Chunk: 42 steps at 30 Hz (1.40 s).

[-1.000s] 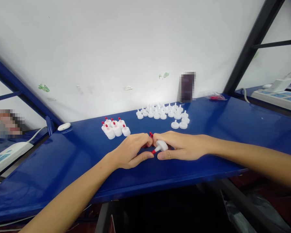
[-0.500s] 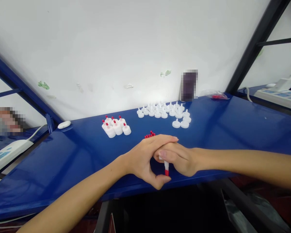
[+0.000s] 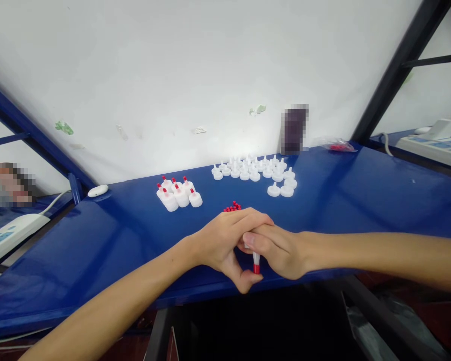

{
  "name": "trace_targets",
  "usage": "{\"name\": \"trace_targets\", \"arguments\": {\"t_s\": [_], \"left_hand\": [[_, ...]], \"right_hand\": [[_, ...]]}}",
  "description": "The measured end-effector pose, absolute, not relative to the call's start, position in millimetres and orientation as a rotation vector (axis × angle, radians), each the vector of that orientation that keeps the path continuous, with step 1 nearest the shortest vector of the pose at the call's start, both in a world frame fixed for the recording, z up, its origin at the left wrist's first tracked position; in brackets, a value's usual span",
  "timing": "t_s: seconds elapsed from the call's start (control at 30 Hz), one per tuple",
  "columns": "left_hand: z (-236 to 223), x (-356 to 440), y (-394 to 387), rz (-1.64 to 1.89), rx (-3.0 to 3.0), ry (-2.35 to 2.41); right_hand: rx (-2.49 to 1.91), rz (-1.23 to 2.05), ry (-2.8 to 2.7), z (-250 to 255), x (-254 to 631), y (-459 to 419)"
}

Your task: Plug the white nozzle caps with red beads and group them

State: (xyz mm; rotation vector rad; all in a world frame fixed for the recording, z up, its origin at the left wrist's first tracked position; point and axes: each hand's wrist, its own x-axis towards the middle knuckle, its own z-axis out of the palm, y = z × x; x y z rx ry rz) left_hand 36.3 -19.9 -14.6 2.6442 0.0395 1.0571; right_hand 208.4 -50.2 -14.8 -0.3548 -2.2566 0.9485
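Observation:
Over the front of the blue table, my right hand point(image 3: 274, 248) is closed on a white nozzle cap point(image 3: 256, 258), its spout pointing down. Most of the cap's wide base is hidden by the fingers. At the lower end of the spout sits a small red tip point(image 3: 256, 269). My left hand point(image 3: 225, 243) curls around, its fingers lying over my right hand and its thumb pressed against the red tip from below. Just behind my hands is a cluster of loose red tips point(image 3: 232, 206), partly covered by my left hand.
Several white nozzle caps with red tips point(image 3: 179, 195) stand grouped at left. Several bare white nozzle caps point(image 3: 244, 172) stand behind, near the wall. A white oval case point(image 3: 97, 190) lies at far left, a clear bag with red pieces point(image 3: 340, 146) at back right.
My hands keep the same hold on the nozzle cap, with the thumb still against the red tip. The spout and hands have shifted only very slightly.

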Motion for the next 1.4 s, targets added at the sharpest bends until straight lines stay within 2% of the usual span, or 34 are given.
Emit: {"name": "trace_targets", "arguments": {"t_s": [0.33, 0.53, 0.6, 0.73, 0.8, 0.87, 0.93, 1.07, 1.13, 1.27, 1.4], "left_hand": [[-20.6, 39.4, -20.1, 1.013, 2.575, 0.032], [-16.8, 35.5, -14.6, 1.005, 2.674, 0.072], [-15.5, 31.2, -10.5, 1.111, 2.694, 0.064], [-9.8, 17.5, -4.5, 1.561, 2.812, 0.126], [-4.4, 9.8, -3.4, 1.617, 2.984, 0.221], [1.8, 1.6, -1.2, 1.605, 3.108, 0.319], [8.2, -9.1, 4.6, 1.632, 3.145, 0.427], [23.4, -45.5, 28.1, 1.614, 3.206, 0.819], [31.9, -68.0, 39.8, 1.426, 3.325, 0.992], [42.1, -96.5, 50.0, 1.235, 3.248, 1.401], [38.6, -94.1, 49.1, 0.959, 3.192, 1.394]], "right_hand": [[-0.397, 1.005, -2.284, -15.3, 212.3, -53.1], [-0.272, 1.052, -2.223, -15.5, 207.7, -45.0], [-0.232, 1.067, -2.178, -14.1, 206.7, -39.9], [-0.374, 1.065, -2.132, -6.8, 208.8, -29.2], [-0.439, 1.039, -2.169, -0.3, 210.7, -23.5], [-0.475, 0.964, -2.251, 8.1, 213.2, -16.5], [-0.593, 0.757, -2.383, 17.6, 218.9, -7.0], [-1.166, -0.17, -2.548, 33.7, 248.0, 20.0], [-1.406, -0.398, -2.537, 38.5, 268.4, 33.4], [-1.731, -0.212, -2.474, 42.9, 298.0, 48.0], [-1.732, -0.105, -2.583, 42.1, 302.7, 48.7]]}}
